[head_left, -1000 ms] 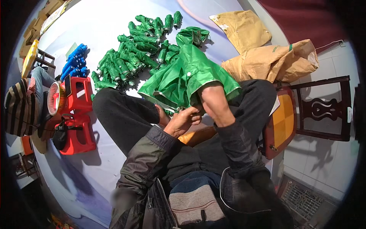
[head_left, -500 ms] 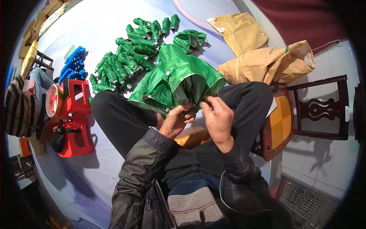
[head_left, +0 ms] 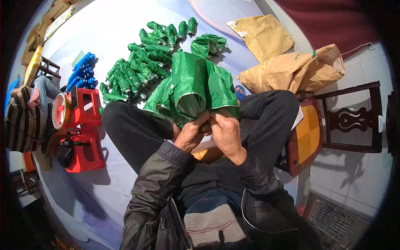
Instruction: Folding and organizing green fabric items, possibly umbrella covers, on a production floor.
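Over my lap a green umbrella [head_left: 189, 77] hangs half folded, its canopy in loose folds with a pale hem. My left hand [head_left: 193, 132] is closed at the canopy's lower edge. Right beside it, my right hand [head_left: 226, 132] pinches the same edge, the two hands touching or nearly so. What lies between the fingertips is hidden by the knuckles. Beyond the canopy a second green umbrella [head_left: 207, 45] lies loosely bunched. A pile of rolled green umbrellas [head_left: 137, 68] spreads to its left.
Blue folded umbrellas [head_left: 82, 71] lie at the left, near red plastic stools [head_left: 85, 150] and a round basket [head_left: 61, 110]. A person in a striped top [head_left: 26, 121] sits there. Tan sacks [head_left: 291, 71] lie at the far right, and a wooden chair [head_left: 306, 133] stands by my right knee.
My right hand has moved left and down to meet my left hand. The canopy's front folds have shifted, and its opening has turned and narrowed.
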Tool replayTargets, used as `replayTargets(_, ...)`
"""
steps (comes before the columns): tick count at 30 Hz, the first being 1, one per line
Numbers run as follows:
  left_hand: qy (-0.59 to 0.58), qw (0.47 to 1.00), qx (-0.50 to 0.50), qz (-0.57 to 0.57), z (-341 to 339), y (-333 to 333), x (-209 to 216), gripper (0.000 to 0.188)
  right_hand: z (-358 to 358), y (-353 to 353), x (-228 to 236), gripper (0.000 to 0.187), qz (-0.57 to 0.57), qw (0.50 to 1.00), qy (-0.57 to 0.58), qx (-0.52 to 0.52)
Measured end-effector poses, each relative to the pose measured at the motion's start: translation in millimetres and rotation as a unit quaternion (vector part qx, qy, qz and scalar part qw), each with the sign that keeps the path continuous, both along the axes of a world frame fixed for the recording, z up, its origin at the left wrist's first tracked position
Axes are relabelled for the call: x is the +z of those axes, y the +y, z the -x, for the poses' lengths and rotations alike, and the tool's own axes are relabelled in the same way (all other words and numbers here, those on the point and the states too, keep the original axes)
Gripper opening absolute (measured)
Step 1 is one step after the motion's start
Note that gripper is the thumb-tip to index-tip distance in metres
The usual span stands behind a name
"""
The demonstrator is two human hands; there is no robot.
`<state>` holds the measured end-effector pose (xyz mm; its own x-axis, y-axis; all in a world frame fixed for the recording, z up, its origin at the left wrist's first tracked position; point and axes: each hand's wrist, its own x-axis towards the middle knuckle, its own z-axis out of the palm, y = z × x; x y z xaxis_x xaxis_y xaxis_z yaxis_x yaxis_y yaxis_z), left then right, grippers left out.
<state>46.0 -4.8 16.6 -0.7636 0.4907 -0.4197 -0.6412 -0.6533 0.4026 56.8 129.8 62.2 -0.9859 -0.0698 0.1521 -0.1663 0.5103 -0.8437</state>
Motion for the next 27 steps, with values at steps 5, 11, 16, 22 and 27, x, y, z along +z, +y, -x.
replayTargets(5, 0.005, 0.999, 0.034, 0.029, 3.6, -4.8, -3.3, 0.012, -4.7, -1.9, 23.2, 0.016, 0.055, 0.979, -0.193, -0.02)
replayTargets(11, 0.023, 0.994, 0.054, 0.094, -6.4, -4.2, -25.3, 0.018, -20.1, -21.6, 52.3, 0.032, -0.005, 0.998, 0.059, 0.001)
replayTargets(16, 0.187, 0.966, 0.177, -0.027, -24.3, -3.4, -80.3, 0.036, -7.2, -47.9, 44.7, 0.027, -0.026, 0.988, 0.126, 0.081)
replayTargets(22, 0.215, 0.95, 0.168, 0.15, -12.7, 4.0, -75.9, 0.039, 29.4, -70.2, 2.0, 0.005, -0.099, 0.983, 0.088, 0.126)
replayTargets(27, 0.228, 0.914, 0.163, 0.294, -9.0, 12.4, -71.0, 0.042, 27.5, -94.9, 23.8, 0.007, -0.06, 0.982, 0.048, 0.175)
